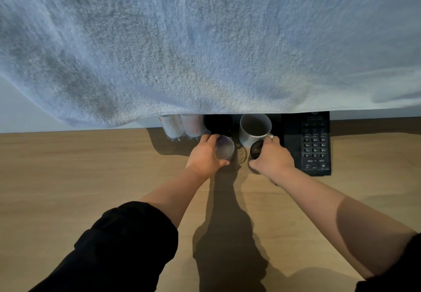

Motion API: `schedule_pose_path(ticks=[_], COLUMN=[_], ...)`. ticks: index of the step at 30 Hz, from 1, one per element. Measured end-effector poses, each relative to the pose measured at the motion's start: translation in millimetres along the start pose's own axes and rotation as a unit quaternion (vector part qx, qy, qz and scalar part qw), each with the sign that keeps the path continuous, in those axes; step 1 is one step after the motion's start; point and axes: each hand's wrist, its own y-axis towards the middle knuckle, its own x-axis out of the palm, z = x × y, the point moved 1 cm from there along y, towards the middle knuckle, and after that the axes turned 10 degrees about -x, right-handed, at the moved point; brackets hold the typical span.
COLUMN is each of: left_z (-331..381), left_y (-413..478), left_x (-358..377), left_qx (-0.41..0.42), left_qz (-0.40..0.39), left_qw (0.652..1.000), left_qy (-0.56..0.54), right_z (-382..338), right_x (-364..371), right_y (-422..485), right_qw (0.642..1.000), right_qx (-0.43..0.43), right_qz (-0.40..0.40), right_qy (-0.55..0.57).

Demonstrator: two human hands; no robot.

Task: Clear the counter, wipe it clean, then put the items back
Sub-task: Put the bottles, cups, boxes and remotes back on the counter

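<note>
Though smooth, round glass below fluffy towel

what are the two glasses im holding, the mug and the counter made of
The clear tumbler in the left hand: glass, glossy; you see through it. The dark tumbler in the right hand: seems smoke-tinted glass. The mug: likely glazed ceramic, opaque pale wall, soft sheen. The counter: wood or wood-look laminate, matte, faint grain.
</note>
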Motion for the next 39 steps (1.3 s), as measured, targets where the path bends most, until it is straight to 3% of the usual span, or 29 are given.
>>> schedule_pose_path(ticks=[9, 19, 28, 39], left_z=[9, 18, 21, -15], left_y=[-3, -3, -7, -53], left_x=[4, 4, 1, -46], left_qx=[-0.023, -0.032, -0.027, 0.082], left_qz=[0.007, -0.012, -0.009, 0.054], left_qw=[0.999, 0.999, 0.999, 0.983], left_qy=[-0.030, -0.024, -0.021, 0.158], right_z=[-5, 1, 3, -44], right_x=[14, 18, 16, 9], right_y=[1, 4, -2, -37], right_qw=[0.992, 0.987, 0.990, 0.968], right_qx=[-0.031, -0.090, -0.105, -0.187], right_qz=[0.104, 0.081, 0.086, 0.161], right_qy=[0.064, 0.101, 0.042, -0.045])
